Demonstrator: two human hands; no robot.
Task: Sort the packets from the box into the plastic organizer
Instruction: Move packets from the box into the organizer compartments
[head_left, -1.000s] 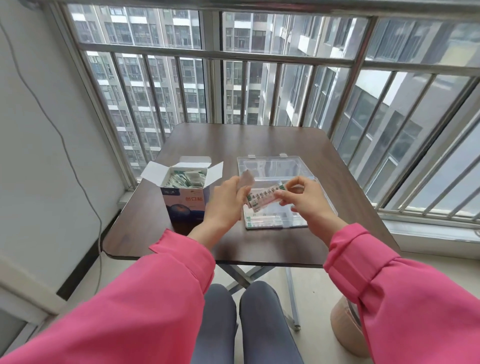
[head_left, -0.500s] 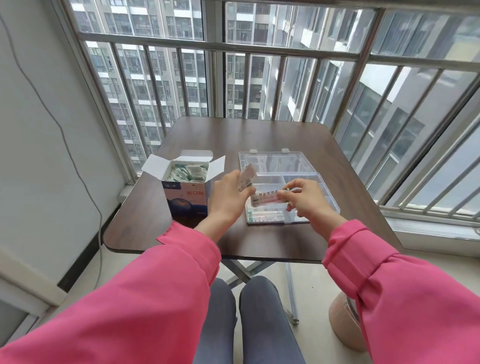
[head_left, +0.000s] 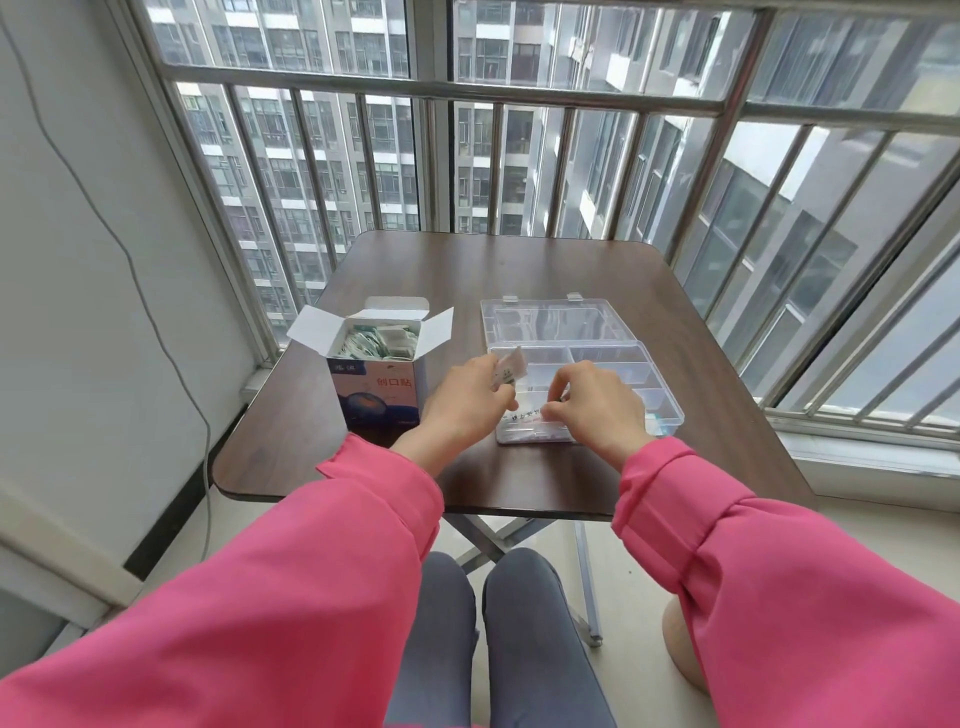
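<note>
Most of the packets (head_left: 375, 340) sit in the open box (head_left: 375, 382), so from the head view we judge the sort barely begun. Our right hand (head_left: 592, 402) presses a packet (head_left: 524, 415) into the plastic organizer (head_left: 660, 395)'s near compartment, fingers curled on it, while our left hand (head_left: 462, 400) pinches several more packets (head_left: 509, 369) just beside.

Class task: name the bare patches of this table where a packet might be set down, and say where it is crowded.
Bare: the far strip of the table behind the box and the organizer, and the near-left corner beside the box. Crowded: the near middle, where the left hand and right hand hold packets over the organizer's front compartments.
</note>
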